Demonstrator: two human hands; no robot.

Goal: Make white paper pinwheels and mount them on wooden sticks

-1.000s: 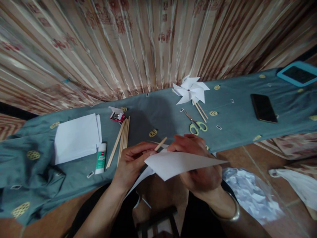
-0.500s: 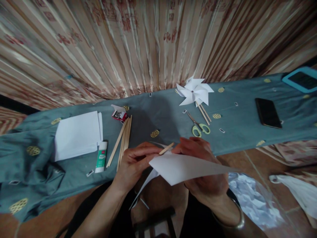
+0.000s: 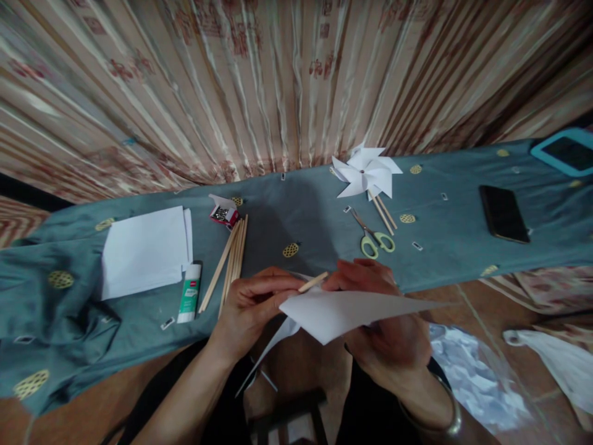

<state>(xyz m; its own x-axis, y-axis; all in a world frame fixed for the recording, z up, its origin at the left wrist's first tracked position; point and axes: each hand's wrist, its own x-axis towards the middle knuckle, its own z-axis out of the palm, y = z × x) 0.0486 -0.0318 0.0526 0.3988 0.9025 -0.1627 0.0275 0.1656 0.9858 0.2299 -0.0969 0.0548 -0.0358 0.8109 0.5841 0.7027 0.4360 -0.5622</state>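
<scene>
Stick [image 3: 314, 282], pale wooden, and folded white paper [image 3: 338, 312] pinched in left hand [image 3: 248, 309], joining seemingly unfinished; right hand [image 3: 391, 346] partly hidden, grip unclear. Beyond it, stacked white paper pinwheels [image 3: 377, 178], apparently done.

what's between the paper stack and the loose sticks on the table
The glue stick lies between the paper stack and the loose sticks, in the head view.

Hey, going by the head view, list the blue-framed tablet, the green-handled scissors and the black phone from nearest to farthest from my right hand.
1. Green-handled scissors: just beyond your right hand.
2. Black phone: farther to the right on the cloth.
3. Blue-framed tablet: past the phone, at the far right.
</scene>
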